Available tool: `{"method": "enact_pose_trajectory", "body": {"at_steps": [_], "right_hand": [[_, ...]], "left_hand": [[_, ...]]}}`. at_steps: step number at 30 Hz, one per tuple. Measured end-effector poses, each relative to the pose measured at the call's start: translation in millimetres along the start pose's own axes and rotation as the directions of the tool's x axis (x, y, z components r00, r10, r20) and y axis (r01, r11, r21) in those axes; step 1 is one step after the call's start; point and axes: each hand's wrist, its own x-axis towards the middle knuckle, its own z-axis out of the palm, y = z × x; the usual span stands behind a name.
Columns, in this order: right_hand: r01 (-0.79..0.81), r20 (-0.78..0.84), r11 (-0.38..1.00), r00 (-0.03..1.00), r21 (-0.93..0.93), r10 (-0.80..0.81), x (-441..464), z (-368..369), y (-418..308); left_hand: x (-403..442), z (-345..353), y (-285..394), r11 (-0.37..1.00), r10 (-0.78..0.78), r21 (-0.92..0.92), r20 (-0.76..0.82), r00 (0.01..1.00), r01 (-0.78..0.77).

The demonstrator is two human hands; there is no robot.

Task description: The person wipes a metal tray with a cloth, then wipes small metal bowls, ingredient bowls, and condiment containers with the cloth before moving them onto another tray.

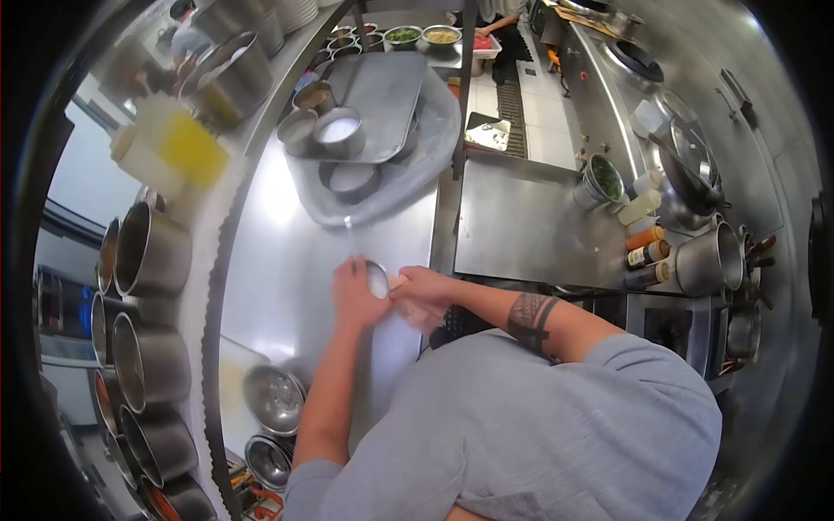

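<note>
Over the near part of the steel counter [261, 286], my two hands meet at a small round metal container [377, 280] with something white inside. My left hand [358, 295] is curled around its left side, holding it. At the container's right rim, my right hand [421, 286] has its fingers closed; a small tan bit shows at the fingertips, too unclear to name. Something pale and see-through, perhaps plastic, lies just below my right hand.
Ahead, a metal tray [369, 95] and metal pots of white contents [340, 130] rest on clear plastic. Steel bowls [274, 399] stand at lower left, deep pots [149, 360] on the left shelf. Sauce bottles [647, 252] line the right side. Another person's hand [486, 30] is at the back.
</note>
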Motion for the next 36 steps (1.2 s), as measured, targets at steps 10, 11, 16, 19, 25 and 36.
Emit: {"method": "enact_pose_trajectory", "body": {"at_steps": [10,11,16,19,25,36], "right_hand": [[0.013,-0.026,0.62,1.0,0.784,0.012,-22.7,-28.7,19.1],[-0.032,0.07,0.579,0.997,0.815,-0.044,-23.7,-39.2,18.2],[-0.249,0.318,0.338,0.934,0.908,-0.164,-29.0,-48.9,-1.7],[-0.121,0.134,0.059,0.898,0.991,-0.418,-28.7,-14.3,20.0],[-0.129,0.149,0.078,0.919,0.989,-0.365,-108.4,-66.0,-37.0],[-0.266,0.273,0.06,0.931,0.962,-0.243,-114.2,-27.9,-6.3]], "left_hand": [[-11.4,-52.3,81.1,0.929,0.338,-0.11,-0.142,0.93,-0.355],[-12.3,-59.4,93.2,0.915,0.371,-0.104,-0.166,0.914,-0.39],[-8.7,-90.9,145.8,0.837,0.494,-0.132,-0.234,0.838,-0.531],[0.1,-97.7,161.6,0.842,0.488,-0.109,-0.267,0.831,-0.529],[-2.6,-113.8,160.3,0.841,0.484,-0.099,-0.298,0.823,-0.531],[1.9,-106.2,126.9,0.923,0.305,-0.147,-0.282,0.91,-0.355]]}}
